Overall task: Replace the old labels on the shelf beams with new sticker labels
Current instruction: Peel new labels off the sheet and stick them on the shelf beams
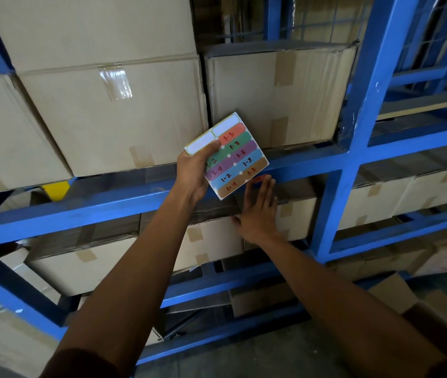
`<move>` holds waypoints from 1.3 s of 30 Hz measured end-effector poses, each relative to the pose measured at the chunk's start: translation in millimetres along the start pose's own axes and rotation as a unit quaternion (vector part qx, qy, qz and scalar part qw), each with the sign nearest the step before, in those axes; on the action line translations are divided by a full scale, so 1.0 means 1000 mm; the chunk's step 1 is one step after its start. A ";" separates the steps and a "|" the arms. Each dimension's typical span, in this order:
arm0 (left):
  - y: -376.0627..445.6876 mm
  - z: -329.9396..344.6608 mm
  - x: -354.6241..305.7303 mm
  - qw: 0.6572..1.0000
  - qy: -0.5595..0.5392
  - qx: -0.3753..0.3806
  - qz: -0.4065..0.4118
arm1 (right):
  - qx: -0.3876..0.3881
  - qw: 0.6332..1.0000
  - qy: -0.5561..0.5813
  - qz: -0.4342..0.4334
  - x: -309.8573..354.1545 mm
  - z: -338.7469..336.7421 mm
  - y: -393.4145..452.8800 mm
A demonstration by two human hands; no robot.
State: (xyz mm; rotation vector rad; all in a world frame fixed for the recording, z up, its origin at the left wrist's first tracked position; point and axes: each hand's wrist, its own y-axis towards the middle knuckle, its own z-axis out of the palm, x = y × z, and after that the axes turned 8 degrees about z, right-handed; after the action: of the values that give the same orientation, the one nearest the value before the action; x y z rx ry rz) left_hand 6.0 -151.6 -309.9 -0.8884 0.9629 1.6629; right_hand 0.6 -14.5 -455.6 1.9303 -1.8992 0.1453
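My left hand (193, 170) grips a sticker sheet (230, 156) by its left edge, holding it up in front of the blue shelf beam (107, 208). The sheet carries coloured labels with handwritten numbers; two white slots at its top are blank. My right hand (260, 211) lies flat with fingers spread, its fingertips pressing on a red label (260, 178) stuck to the beam just below the sheet's lower corner. The label is mostly covered by the fingers.
Taped cardboard boxes (113, 115) fill the shelf above the beam and the shelves below. A blue upright post (353, 126) stands to the right. A yellow tag (56, 189) sits on the beam at the left. An open box (407, 298) lies on the floor at lower right.
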 end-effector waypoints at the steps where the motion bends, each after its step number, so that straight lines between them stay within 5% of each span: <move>1: -0.002 0.002 0.003 1.000 0.002 0.004 0.000 | -0.027 0.999 -0.007 -0.015 -0.006 -0.001 -0.006; 7: -0.018 0.026 0.017 1.000 0.021 0.018 -0.003 | -0.123 0.985 0.093 -0.074 -0.051 -0.035 -0.010; 13: -0.033 0.065 0.035 0.999 0.027 0.023 -0.008 | -0.175 0.902 0.388 0.076 -0.111 -0.107 0.008; 16: -0.045 0.098 0.051 0.998 0.051 0.015 -0.018 | -0.180 0.885 0.428 0.041 -0.133 -0.150 0.012; 27: -0.079 0.233 0.121 0.999 0.039 0.023 -0.016 | -0.167 0.925 0.327 -0.100 -0.247 -0.218 0.020; 39: -0.067 0.315 0.179 0.992 0.106 0.067 -0.019 | -0.180 0.914 0.362 -0.032 -0.336 -0.241 0.042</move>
State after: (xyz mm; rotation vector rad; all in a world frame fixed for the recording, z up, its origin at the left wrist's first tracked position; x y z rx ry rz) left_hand -9.6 214.7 -350.2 -0.9999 1.1791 1.4746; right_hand -6.6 388.2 -350.8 1.4107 -1.2570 0.3979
